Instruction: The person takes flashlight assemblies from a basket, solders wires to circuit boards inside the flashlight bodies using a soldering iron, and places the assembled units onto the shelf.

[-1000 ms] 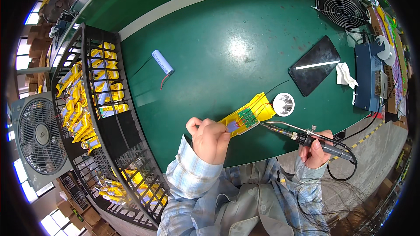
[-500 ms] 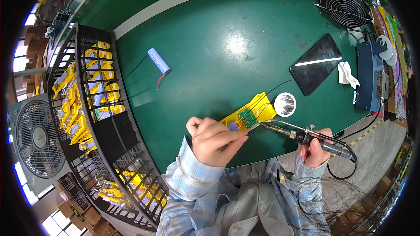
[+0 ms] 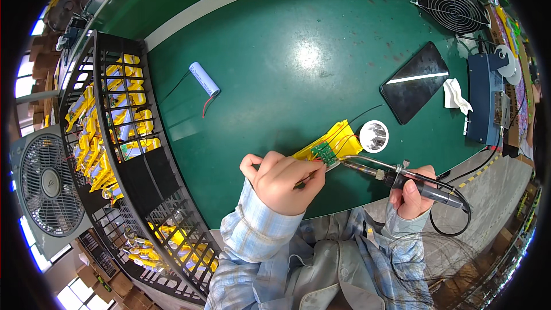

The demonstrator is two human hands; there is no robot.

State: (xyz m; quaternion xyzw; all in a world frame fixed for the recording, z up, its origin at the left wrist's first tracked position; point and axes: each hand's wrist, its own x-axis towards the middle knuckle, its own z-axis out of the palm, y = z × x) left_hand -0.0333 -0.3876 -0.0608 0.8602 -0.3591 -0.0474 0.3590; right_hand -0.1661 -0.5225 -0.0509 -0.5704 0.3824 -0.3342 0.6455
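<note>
My right hand point(image 3: 412, 196) is closed round the dark handle of a soldering iron point(image 3: 396, 179), which has a thin metal feed tube along it. The iron's tip reaches the near edge of a green circuit board point(image 3: 325, 152). That board sits in an open yellow plastic housing point(image 3: 340, 136), with thin red and black wires running over it. At the board's left end my left hand point(image 3: 287, 182) is closed in a pinch; what its fingertips hold is hidden. Touching or close beside the housing's right end lies a round silver reflector cup point(image 3: 374, 136).
A blue cylindrical battery point(image 3: 204, 79) with wire leads lies at the left. Black crates point(image 3: 146, 161) full of yellow housings stand along the left edge. At the right are a dark tablet point(image 3: 414, 83), a crumpled white tissue point(image 3: 456, 96), a blue box unit point(image 3: 485, 100) and a black fan point(image 3: 453, 8).
My left hand has turned, and its fingers have drawn into a pinch at the board's near edge. The right hand and the soldering iron have barely moved.
</note>
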